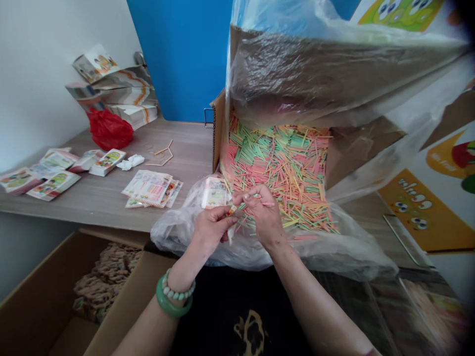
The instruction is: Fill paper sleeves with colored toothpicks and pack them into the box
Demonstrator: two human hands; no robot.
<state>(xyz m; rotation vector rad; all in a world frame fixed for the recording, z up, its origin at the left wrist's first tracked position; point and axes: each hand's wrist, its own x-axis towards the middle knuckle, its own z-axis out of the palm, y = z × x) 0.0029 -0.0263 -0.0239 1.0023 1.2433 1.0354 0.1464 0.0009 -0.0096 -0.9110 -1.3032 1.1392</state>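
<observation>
Many thin pink, green and yellow sticks fill a cardboard box lined with clear plastic. My left hand, with a green bangle and beads at its wrist, is closed on a small printed packet at the front edge of the box. Right beside it, my right hand has its fingers pinched on a few pink and pale sticks. A stack of printed packets lies on the plastic just behind my left hand.
On the grey table are flat packets, a small box, crumpled tissue, loose sticks and a red bag. An open carton stands at lower left. Printed cartons stand at right.
</observation>
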